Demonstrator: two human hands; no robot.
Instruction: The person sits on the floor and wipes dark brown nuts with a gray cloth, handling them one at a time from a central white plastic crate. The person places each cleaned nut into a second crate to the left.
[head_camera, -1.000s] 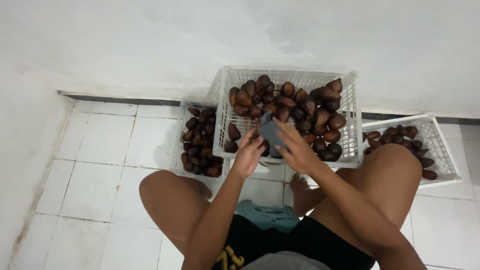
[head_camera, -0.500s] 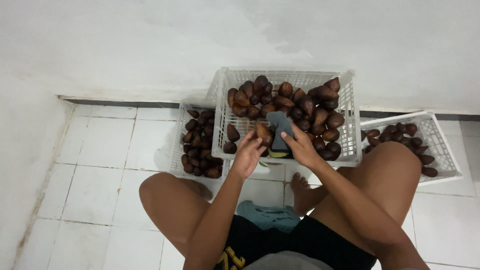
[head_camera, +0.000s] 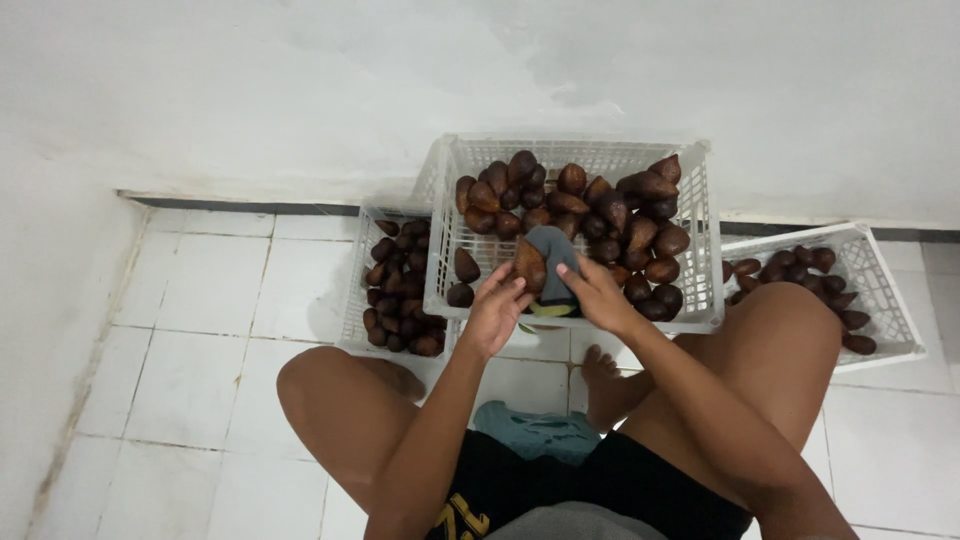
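My left hand (head_camera: 497, 312) is now gripping a brown scaly pointed fruit (head_camera: 529, 264), lifted above the white plastic basket's (head_camera: 700, 250) near edge, my right hand (head_camera: 590, 293) clamping a grey cloth (head_camera: 553, 262) against it.

This looks like a plain back room or sorting corner of a home or small produce business, not a fitted kitchen or shop. The floor (head_camera: 200, 330) is white tile with dark grout, and it meets a bare whitewashed wall (head_camera: 300, 90), stained in places. Against that wall stands a large white plastic crate (head_camera: 700, 300) heaped with brown scaly fruit (head_camera: 600, 205). Two smaller crates (head_camera: 352, 300) of the same fruit sit on either side of the large crate, on the floor.
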